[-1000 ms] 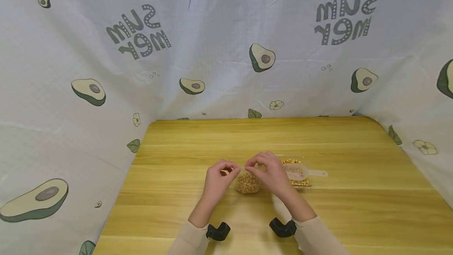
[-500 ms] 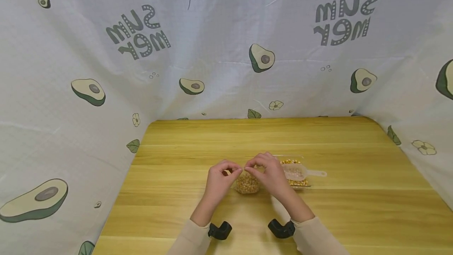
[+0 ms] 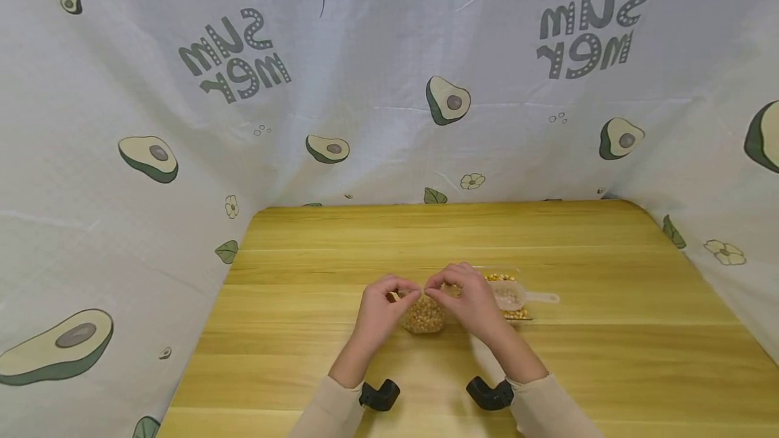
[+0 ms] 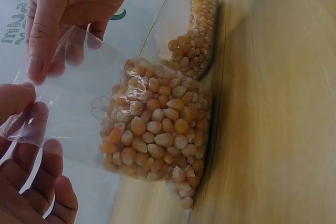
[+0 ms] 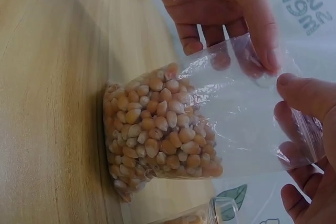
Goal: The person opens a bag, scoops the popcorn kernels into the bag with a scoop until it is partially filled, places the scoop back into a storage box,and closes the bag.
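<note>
A clear zip bag [image 3: 424, 318] filled with corn kernels stands on the table between the two hands. My left hand [image 3: 380, 309] pinches the left part of its top edge between thumb and forefinger. The right hand [image 3: 467, 297] pinches the same edge just to the right, the fingertips of both hands close together. In the left wrist view the kernels [image 4: 157, 124] fill the lower part of the bag, and the clear upper part is bare film. A seal strip [image 5: 310, 135] shows by the right fingers in the right wrist view; whether it is fully closed I cannot tell.
Right behind the right hand sits a clear container [image 3: 517, 316] of corn kernels, partly hidden by that hand. A translucent scoop [image 3: 508, 295] lies on it, handle pointing right. The wooden table [image 3: 341, 235] ends at a printed curtain [image 3: 377, 174].
My left hand has shifted slightly right along the bag's top edge. Both hands keep their pinch. The bag, container and scoop stay in place as the head view drifts a little.
</note>
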### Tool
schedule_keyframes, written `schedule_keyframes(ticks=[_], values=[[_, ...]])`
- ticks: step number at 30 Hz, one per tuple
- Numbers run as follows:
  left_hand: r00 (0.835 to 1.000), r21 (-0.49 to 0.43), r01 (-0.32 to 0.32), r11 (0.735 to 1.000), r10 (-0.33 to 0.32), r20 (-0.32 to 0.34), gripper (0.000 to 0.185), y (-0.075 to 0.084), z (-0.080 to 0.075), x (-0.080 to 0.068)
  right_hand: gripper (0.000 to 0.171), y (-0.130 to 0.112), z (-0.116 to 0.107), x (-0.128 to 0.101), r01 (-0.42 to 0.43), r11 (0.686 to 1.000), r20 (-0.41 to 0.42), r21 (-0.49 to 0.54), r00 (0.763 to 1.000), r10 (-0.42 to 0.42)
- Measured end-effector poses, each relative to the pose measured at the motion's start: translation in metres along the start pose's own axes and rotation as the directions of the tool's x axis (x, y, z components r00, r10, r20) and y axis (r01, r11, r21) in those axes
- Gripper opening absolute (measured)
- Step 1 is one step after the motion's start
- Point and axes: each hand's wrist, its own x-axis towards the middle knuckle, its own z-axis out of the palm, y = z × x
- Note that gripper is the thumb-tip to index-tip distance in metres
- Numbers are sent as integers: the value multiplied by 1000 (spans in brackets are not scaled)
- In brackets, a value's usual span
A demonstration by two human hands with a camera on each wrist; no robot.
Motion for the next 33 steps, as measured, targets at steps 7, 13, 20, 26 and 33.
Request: schedule_keyframes(ticks=[7,13,20,26,33], values=[[1000,11,5,1000,-5,10,5,1,1,1,10,-1,0,0,-4,1000,6,1,1000,4],[1000,4,-15,1000,15,3,7,1,2,0,10,0,0,0,-42,999,32,18,999,42],[1000,21,-10,1000,9,28,10,4,6,0,12,5,-3,-1,-55,997,42,53,998,53],[999,35,-29,999,28,25,9,2,7,1,8,7,-5,-3,-52,998,43,42,998,50],[999,29,-21,999,20,32,5,3,9,1,8,8,-7,-4,-53,999,43,5,998,53]])
